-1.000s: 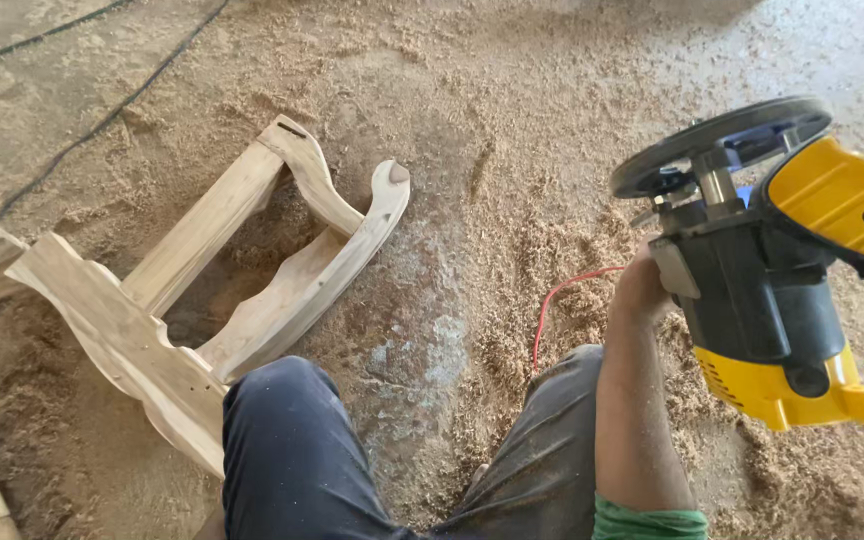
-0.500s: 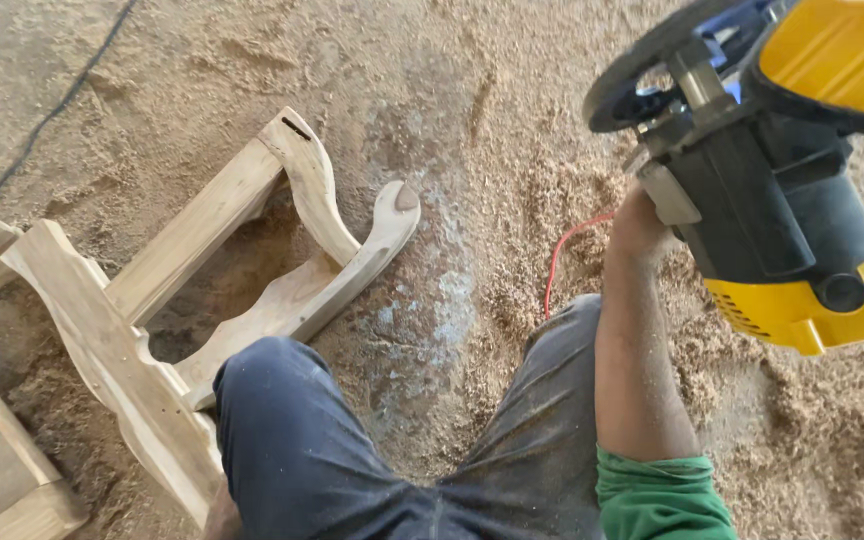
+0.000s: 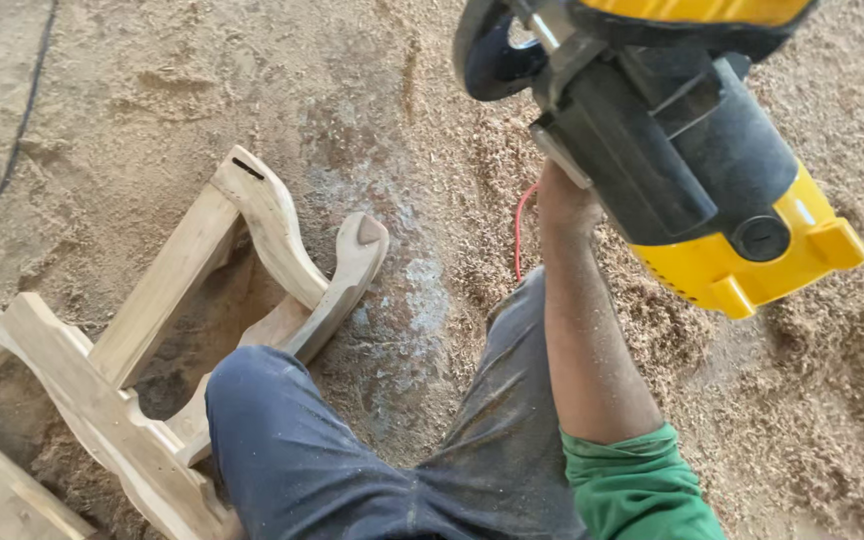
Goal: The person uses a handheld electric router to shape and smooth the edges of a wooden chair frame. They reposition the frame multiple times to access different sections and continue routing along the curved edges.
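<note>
Right hand point(image 3: 564, 205) closed on yellow-black power tool point(image 3: 682, 150), raised above sawdust floor point(image 3: 392, 90). Left hand out of sight. Wooden frame point(image 3: 162, 340) lying beside left knee point(image 3: 262, 400).

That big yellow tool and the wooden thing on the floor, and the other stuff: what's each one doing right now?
Yellow and black power tool: lifted off the floor, tilted, close to the camera.
Right hand: gripping the tool from below.
Wooden frame: lying flat on the floor, one knee over its edge.
Red cord: lying loose in the sawdust.
Sawdust: spread thick across the floor.
Left hand: not in view.
</note>
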